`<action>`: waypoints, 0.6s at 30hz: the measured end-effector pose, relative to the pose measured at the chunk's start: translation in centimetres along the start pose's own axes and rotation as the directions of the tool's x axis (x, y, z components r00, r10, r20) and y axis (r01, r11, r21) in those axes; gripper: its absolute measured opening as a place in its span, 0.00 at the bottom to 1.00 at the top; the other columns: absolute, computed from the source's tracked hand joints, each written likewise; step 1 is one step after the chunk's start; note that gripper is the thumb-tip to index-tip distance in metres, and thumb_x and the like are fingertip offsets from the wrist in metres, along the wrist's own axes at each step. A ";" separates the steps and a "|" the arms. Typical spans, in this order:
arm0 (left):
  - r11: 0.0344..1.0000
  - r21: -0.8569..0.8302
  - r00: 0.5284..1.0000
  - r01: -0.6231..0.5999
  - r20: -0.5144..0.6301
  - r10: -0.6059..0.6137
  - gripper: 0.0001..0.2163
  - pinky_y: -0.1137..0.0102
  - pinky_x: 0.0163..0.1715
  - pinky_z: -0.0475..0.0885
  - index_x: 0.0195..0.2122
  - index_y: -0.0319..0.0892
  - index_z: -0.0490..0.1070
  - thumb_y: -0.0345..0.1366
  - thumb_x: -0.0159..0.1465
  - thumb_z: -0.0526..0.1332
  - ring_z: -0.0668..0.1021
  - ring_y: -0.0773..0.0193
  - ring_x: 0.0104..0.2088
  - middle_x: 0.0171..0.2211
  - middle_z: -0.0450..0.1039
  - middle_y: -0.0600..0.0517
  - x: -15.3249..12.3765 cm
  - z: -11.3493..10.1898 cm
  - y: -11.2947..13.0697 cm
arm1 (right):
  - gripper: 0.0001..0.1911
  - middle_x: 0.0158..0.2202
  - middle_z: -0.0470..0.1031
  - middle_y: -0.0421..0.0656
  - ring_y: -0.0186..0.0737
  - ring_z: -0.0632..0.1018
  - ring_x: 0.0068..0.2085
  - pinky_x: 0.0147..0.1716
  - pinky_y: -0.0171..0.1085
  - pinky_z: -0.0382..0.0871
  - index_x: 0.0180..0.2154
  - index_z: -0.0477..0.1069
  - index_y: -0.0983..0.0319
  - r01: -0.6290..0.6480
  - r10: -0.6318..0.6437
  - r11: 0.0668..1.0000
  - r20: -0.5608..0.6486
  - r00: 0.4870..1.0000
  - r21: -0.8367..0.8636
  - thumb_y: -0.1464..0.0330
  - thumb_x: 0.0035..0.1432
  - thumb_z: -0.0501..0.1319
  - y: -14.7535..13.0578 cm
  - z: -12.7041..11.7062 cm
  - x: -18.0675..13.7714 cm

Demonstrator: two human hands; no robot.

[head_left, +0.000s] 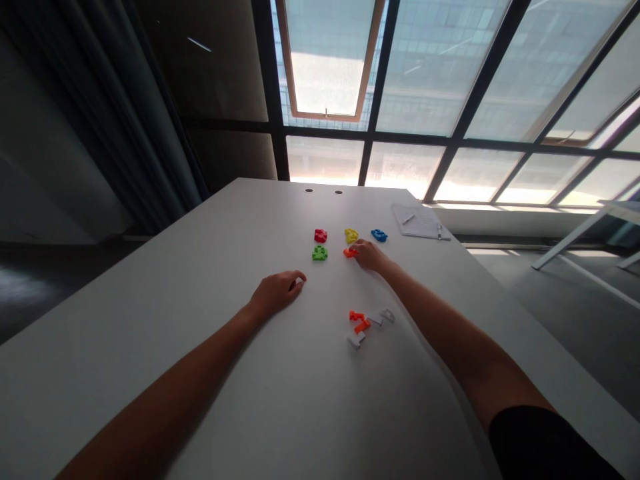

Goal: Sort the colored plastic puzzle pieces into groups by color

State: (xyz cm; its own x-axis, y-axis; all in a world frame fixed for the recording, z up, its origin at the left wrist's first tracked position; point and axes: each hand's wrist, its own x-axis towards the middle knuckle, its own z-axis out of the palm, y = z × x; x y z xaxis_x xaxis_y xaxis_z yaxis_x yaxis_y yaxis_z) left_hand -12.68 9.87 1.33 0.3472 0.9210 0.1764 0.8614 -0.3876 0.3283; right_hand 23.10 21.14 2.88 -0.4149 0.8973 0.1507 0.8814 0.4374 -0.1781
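My right hand [369,255] reaches forward over the white table, its fingers closed on an orange plastic piece [349,253] that partly shows at the fingertips. Just beyond those fingers sits a yellow plastic piece [351,235], and a blue one [379,235] lies to its right. To the left are a red piece [321,235] and, nearer me, a green knobbed piece [319,253]. My left hand [278,292] rests on the table with loosely curled fingers, a gap between thumb and forefinger, holding nothing visible.
Closer to me lie loose orange pieces [362,326] and white or pale pieces [356,341] in a small group. Paper sheets [423,223] with pens lie at the table's right edge. Two round holes [309,191] pierce the far end of the tabletop [225,227]. Windows stand beyond.
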 end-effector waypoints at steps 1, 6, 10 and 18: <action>1.000 0.001 1.000 0.000 -0.001 0.000 0.17 0.64 0.45 0.79 0.57 0.52 0.86 0.45 0.77 0.58 0.89 0.53 0.45 0.46 0.90 0.49 0.0 0.0 0.0 | 0.17 0.62 0.86 0.59 0.53 0.88 0.56 0.60 0.40 0.78 0.54 0.90 0.65 -0.008 0.008 1.000 0.011 1.000 -0.021 0.80 0.76 0.63 -0.3 -0.3 0.0; 1.000 -0.001 1.000 0.000 -0.002 0.000 0.17 0.64 0.45 0.79 0.57 0.52 0.87 0.45 0.77 0.59 0.89 0.53 0.44 0.45 0.90 0.49 0.0 -0.1 0.2 | 0.14 0.63 0.85 0.60 0.54 0.88 0.56 0.58 0.40 0.79 0.58 0.88 0.65 -0.027 0.027 0.998 0.007 1.000 -0.050 0.76 0.76 0.68 -1.3 -1.6 -0.5; 1.000 -0.005 1.000 -0.001 -0.001 0.001 0.17 0.64 0.46 0.79 0.57 0.52 0.87 0.45 0.78 0.58 0.89 0.52 0.45 0.47 0.90 0.49 0.0 -0.1 0.2 | 0.15 0.62 0.86 0.57 0.51 0.89 0.53 0.57 0.41 0.80 0.59 0.88 0.62 0.055 -0.051 0.997 -0.070 0.996 0.054 0.76 0.75 0.70 -2.1 -3.0 -3.3; 1.000 0.026 1.000 0.013 0.000 -0.013 0.17 0.64 0.43 0.77 0.56 0.52 0.86 0.43 0.77 0.58 0.88 0.51 0.44 0.46 0.90 0.48 0.0 0.0 0.3 | 0.07 0.47 0.91 0.46 0.42 0.87 0.41 0.46 0.36 0.79 0.51 0.91 0.57 0.327 -0.405 0.864 0.144 0.903 0.383 0.69 0.77 0.72 -5.8 -3.7 -13.3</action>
State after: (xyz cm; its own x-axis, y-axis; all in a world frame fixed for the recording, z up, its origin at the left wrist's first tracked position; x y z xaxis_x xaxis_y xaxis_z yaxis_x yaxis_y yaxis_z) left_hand -12.35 9.79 1.41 0.3361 0.9258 0.1727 0.8751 -0.3748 0.3062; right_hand 24.32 6.44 5.49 -0.7640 0.6415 0.0687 0.5398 0.6939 -0.4767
